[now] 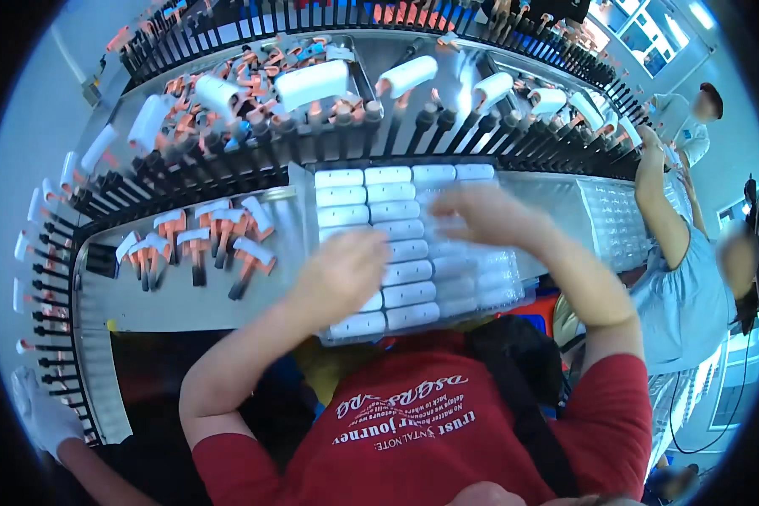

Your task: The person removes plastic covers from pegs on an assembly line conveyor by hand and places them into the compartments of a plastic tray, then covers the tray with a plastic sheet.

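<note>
On the grey metal counter (185,308) your clear plastic tray (413,244) holds rows of glossy white oblong cases. Your blurred left hand (341,274) and right hand (485,215) hover over the tray; I cannot tell their grip.

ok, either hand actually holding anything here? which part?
Cannot be told. Both the left hand and the right hand are motion-blurred over the tray of white oblong pieces; no grasp is visible.
</note>
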`<state>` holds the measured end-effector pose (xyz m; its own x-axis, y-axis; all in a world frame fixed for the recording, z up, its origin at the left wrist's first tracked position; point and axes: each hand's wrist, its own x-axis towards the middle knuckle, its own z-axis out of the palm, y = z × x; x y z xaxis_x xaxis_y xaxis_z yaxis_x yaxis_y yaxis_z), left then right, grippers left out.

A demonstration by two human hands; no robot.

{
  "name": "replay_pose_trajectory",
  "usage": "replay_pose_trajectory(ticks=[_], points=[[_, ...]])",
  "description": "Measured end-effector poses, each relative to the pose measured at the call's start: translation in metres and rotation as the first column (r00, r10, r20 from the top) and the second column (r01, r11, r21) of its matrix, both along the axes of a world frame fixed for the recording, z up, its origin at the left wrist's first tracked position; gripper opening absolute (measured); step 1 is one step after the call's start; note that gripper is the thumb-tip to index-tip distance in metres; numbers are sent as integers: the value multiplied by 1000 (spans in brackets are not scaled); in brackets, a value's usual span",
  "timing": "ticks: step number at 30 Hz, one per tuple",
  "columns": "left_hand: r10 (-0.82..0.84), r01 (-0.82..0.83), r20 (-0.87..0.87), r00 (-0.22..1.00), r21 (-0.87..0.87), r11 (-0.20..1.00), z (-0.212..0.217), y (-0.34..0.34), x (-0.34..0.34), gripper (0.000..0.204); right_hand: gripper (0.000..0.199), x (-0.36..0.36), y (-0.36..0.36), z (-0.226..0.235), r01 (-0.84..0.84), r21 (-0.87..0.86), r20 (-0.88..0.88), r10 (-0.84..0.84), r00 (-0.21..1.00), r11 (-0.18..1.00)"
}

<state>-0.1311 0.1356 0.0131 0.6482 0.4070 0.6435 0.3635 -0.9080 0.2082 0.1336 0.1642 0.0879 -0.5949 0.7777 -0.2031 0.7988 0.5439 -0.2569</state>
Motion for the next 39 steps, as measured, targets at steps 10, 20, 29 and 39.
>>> replay_pose_trajectory(ticks=[10, 20, 29, 39], points=[[180, -249, -354, 918, -160, 955, -28, 110, 145, 23, 39, 20, -64, -76, 123, 211, -114, -101, 988, 970], [312, -415, -629, 712, -18, 909, -43, 135, 179, 29, 37, 41, -62, -82, 144, 221, -384, -50, 922, 965], [407, -442, -187, 894, -223, 869, -2, 59, 101, 33, 37, 114, -3, -90, 370, 277, -453, -219, 864, 887], [476, -458, -26, 879, -320, 829, -36, -44, 75, 44, 38, 105, -18, -99, 248, 448, -319, -105, 942, 859]])
